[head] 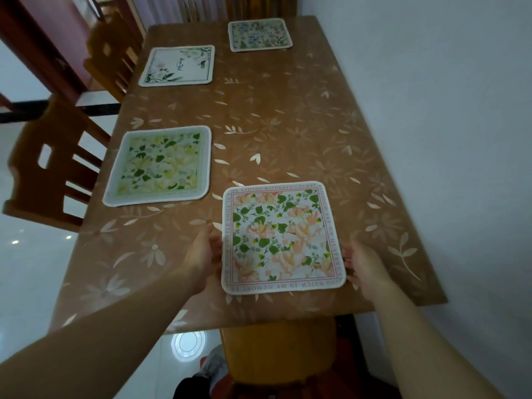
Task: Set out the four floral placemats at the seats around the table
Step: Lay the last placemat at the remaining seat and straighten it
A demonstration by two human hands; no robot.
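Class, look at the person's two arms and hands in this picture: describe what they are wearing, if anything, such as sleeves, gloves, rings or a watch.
Nothing is worn as far as the frame shows. The left hand and right hand are bare, with no gloves, and no rings can be made out. Both forearms are uncovered to the picture's edge: no sleeves, watch or bracelet.

A brown tabletop (288,133) printed with pale leaves and flowers carries four placemats lying flat. The pink-flowered placemat (282,237) lies at the near end. The green-and-yellow placemat (158,165) lies by the left edge, with the white placemat (178,66) farther along that same side. The blue-toned placemat (260,35) lies at the far end. All four are well apart.
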